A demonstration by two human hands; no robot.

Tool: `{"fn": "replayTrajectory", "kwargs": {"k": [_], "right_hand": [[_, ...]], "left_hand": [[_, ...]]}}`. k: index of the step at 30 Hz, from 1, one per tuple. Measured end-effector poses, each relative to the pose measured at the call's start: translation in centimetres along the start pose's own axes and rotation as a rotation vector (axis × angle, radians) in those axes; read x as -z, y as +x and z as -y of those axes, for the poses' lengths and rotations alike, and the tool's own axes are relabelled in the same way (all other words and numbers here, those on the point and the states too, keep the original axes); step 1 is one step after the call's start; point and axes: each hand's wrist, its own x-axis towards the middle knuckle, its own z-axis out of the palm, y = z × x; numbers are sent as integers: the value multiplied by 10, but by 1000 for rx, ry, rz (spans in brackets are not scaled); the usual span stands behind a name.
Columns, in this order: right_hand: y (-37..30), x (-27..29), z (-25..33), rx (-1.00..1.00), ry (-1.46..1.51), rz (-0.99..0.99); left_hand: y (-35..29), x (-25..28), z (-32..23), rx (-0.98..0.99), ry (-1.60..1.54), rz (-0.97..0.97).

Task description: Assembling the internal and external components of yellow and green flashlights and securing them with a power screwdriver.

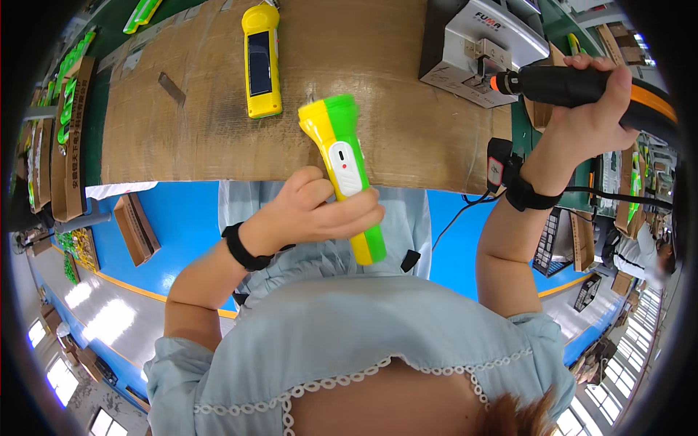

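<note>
My left hand [309, 207] is closed round the barrel of a flashlight [342, 138], half yellow and half green, with a white switch plate facing up. The flashlight is tilted over the table's near edge, its wide head pointing away from me. At the right, my right hand [592, 123] grips a black electric screwdriver [556, 85] with an orange band. Its tip reaches the front of a grey screw feeder [462, 62]; whether a screw is on it is too small to tell. A yellow flashlight with a dark solar panel [260, 64] lies on the cardboard.
Brown cardboard [196, 145] covers the green table. A small brown strip [171, 89] lies at its left. Boxes of green parts [69, 109] stand along the left side. A black cable [618, 194] runs by my right wrist strap, and an open carton [137, 229] sits on the blue floor.
</note>
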Motion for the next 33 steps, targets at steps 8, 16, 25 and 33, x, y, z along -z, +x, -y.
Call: {"fn": "replayTrajectory", "kwargs": {"k": [8,16,25,33], "right_hand": [[-1,-3,1,13,-31,-73],[2,1,5,20,-51,-70],[2,4,4,19,-28,-53],[-6,-3,10,-29,-52,-73]], "left_hand": [[58,76,4,-8,126,-214],[71,64,2,-77,127,-475],[73,53,-6,-63,18,-625],[67,74,-3,-81,209,-354]]}}
